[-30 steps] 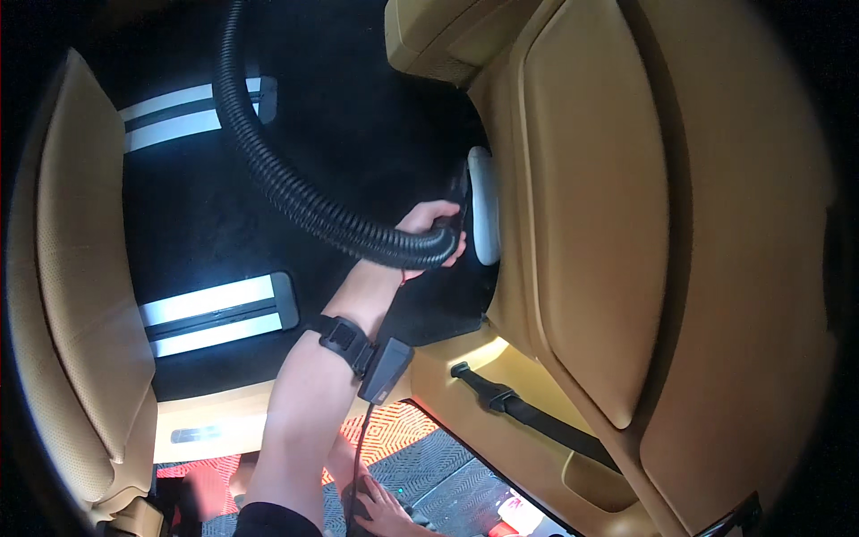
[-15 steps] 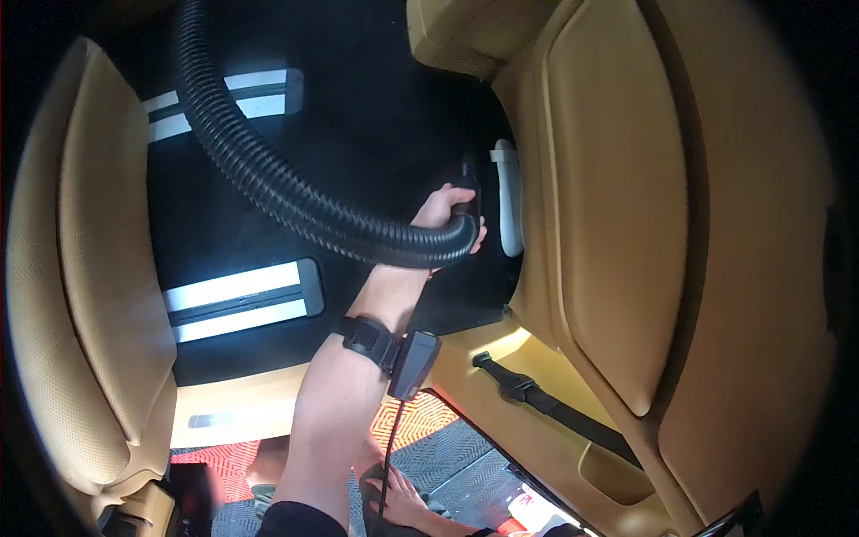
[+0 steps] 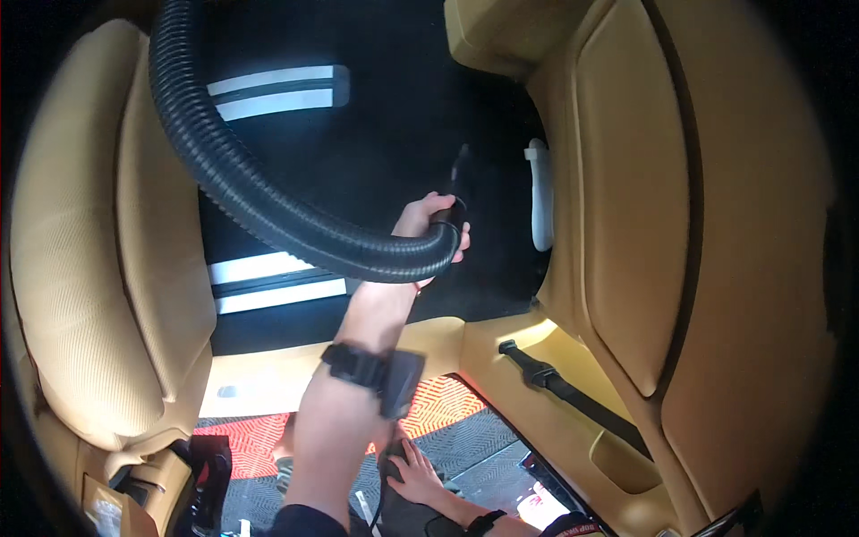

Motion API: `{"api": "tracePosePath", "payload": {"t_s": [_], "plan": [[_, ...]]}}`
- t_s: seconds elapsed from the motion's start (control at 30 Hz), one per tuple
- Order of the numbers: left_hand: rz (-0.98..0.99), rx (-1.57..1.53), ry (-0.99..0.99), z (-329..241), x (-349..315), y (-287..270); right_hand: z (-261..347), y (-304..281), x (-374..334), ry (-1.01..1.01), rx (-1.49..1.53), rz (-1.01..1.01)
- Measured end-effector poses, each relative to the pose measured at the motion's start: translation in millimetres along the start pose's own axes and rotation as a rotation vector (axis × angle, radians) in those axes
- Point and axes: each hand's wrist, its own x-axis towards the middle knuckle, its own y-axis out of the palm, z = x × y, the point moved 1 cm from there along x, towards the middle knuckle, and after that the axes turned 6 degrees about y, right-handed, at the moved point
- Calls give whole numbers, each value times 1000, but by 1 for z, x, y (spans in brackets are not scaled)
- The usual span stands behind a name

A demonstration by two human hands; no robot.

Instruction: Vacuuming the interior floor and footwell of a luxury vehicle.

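My left hand (image 3: 419,219) is wrapped round the curved end of a thick black ribbed vacuum hose (image 3: 295,231), thumb on top, fingertips showing at its right side. A slim dark nozzle (image 3: 460,168) points away from the hand over the black car floor (image 3: 403,116); its tip is hard to make out against the carpet. From the hand the hose bends left and runs out at the top. Lower down, my right hand (image 3: 417,476) rests with its fingers apart on a dark-clothed leg.
Tan seats stand at the left (image 3: 85,233) and right (image 3: 626,206). Pale-striped seat rails (image 3: 277,294) cross the floor, and a long whitish piece (image 3: 541,199) lies by the right seat's base. A black seat belt (image 3: 568,394) hangs beside the tan door sill (image 3: 358,338).
My left hand has drawn the hose end leftward, away from the whitish piece by the right seat. The whole view has shifted, with the car interior farther right. My right hand stays on the leg.
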Motion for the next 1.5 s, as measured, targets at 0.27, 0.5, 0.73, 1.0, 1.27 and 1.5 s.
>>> {"api": "tracePosePath", "payload": {"t_s": [0.27,0.5,0.73,1.0,1.27,1.5], "plan": [[-296,487,443,-39,-46,-7,8,3,7,38,-16,34],[-80,1327,419,1,-38,-27,-8,-2,7,13,1,34],[-371,2030,205,-84,-61,14,6,-3,10,37,-101,46],[-384,1969,72,-96,-63,42,-4,2,16,-7,-127,76],[-172,1981,140,-71,-58,42,-7,-10,17,13,-124,87],[-81,1911,13,-34,-64,25,7,-14,28,-16,-121,132]]}}
